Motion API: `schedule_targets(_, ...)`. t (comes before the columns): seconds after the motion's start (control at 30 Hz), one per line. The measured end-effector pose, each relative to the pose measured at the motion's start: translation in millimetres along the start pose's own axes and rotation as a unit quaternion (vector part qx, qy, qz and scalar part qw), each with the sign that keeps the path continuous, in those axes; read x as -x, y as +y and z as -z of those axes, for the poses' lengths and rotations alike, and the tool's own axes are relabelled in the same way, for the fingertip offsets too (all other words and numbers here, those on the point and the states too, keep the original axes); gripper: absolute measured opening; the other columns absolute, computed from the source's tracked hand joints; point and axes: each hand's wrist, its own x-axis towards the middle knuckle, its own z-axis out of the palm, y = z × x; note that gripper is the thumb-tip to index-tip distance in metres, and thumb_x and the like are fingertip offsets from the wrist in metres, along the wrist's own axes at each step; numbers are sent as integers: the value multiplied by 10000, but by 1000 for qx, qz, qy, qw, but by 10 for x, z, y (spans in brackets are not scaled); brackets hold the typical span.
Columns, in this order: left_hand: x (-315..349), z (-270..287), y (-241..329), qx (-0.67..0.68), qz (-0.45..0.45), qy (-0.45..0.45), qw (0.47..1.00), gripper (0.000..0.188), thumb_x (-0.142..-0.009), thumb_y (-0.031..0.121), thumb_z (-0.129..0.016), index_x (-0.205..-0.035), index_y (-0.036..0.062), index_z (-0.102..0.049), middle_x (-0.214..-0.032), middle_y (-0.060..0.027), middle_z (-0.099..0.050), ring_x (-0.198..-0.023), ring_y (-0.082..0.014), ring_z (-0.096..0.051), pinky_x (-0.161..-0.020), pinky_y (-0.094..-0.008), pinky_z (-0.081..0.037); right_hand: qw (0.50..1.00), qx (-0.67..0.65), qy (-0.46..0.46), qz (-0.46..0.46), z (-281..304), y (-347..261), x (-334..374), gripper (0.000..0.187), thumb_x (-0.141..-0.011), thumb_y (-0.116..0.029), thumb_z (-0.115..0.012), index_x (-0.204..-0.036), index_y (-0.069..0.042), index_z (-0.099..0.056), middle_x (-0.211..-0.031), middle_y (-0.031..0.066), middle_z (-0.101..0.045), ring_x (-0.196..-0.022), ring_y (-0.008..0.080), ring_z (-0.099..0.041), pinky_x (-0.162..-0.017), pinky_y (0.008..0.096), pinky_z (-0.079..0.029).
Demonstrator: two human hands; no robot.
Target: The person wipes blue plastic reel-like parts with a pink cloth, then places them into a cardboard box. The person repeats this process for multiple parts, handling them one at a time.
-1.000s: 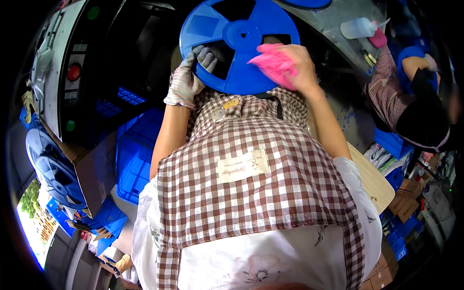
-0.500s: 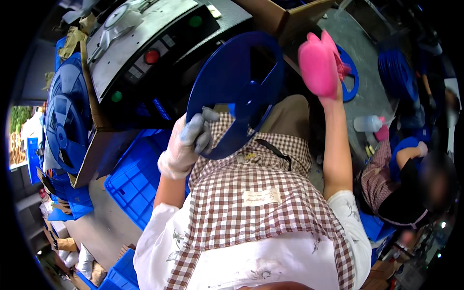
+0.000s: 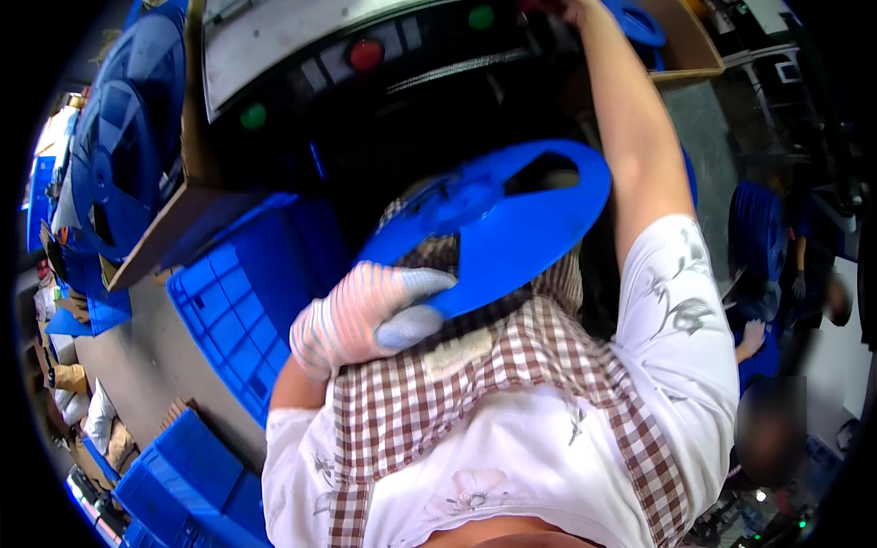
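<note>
Above the person's lap, in the head view, the blue reel (image 3: 523, 233) was held in the air, away from the near edge of the grey counter (image 3: 714, 132). The left hand (image 3: 361, 315), in a striped knit glove with grey fingertips, pinched the reel by the near left part of its rim. The right hand (image 3: 568, 11) was mostly cut off at the top, beside the machine (image 3: 367, 57) with its red and green buttons; whether it was spread or pressed together could not be told.

The likeliest trouble was a slip: one hand gripped the rim at one side, so the far side could have sagged or twisted if the fingers loosened, perhaps sending the reel down past the apron (image 3: 525, 356) to the floor. A swing outward could have knocked the far rim on the machine's front and scuffed it; a turn to the right might have brought it against the forearm.

The reel looked smooth and bright, like thin plastic, with a raised hub and wide cut-out windows. It tilted, so its round shape showed as an oval, and its left side was blurred. No crack showed.
</note>
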Motion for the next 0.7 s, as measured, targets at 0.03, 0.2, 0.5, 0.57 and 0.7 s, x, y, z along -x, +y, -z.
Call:
schedule_targets(0.03,-46,-21,57,-57,4,-20,998,481,-891,464,-598,-1057,16,-654,-744,-121,-673,-616,-266,-649,-588,-323,-515,1000,22,4,-7,-35,-13,-2,182,-930,-214,-591,-1058,-85,-602,-962,43,-630,-848,169,-628,-714,334,-533)
schedule_targets(0.2,-236,-124,115,-235,-20,-119,965,457,-876,506,-573,-990,68,-639,-724,-108,-642,-629,-287,-643,-544,-346,-506,995,97,-2,-11,-115,-285,127,148,-946,-222,-551,-962,-93,-621,-825,18,-634,-716,166,-627,-632,347,-528)
schedule_targets(0.5,-256,-369,227,-404,-78,-120,904,513,-850,586,-548,-1001,99,-608,-606,-50,-581,-524,-223,-604,-457,-323,-469,862,357,78,352,-92,-397,1205,329,-932,-186,-549,-1222,-32,-566,-905,97,-624,-869,226,-608,-831,341,-495)
schedule_targets(0.57,-302,-418,158,-437,-148,-90,882,506,-822,574,-582,-1005,104,-617,-590,-44,-555,-521,-209,-596,-448,-324,-463,925,277,66,250,207,-300,2037,391,-944,-271,-564,-1269,-54,-545,-1114,108,-612,-1028,207,-600,-889,353,-492)
schedule_targets(0.7,-469,-535,-76,-520,-204,-64,827,425,-844,468,-592,-1060,105,-634,-627,-39,-574,-560,-195,-608,-460,-317,-466,995,-14,-36,89,348,-247,3246,397,-947,-299,-579,-1256,-52,-544,-1154,135,-633,-970,176,-631,-810,307,-515)
